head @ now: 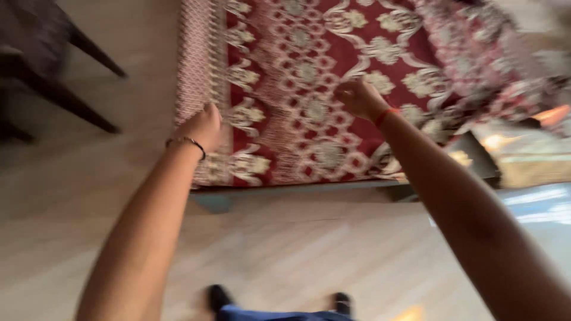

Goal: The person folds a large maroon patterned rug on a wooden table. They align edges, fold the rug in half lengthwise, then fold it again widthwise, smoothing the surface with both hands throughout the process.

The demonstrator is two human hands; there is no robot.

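Both hands are gripping the red patterned cloth (pixel 309 89), left hand (pixel 202 126) at its near-left corner, right hand (pixel 357 97) seemingly clenched mid-cloth, spreading it; smoothing flat is likely next.

Well left of the grips we note dark chair legs (pixel 89 113) on the pale floor (pixel 297 255).
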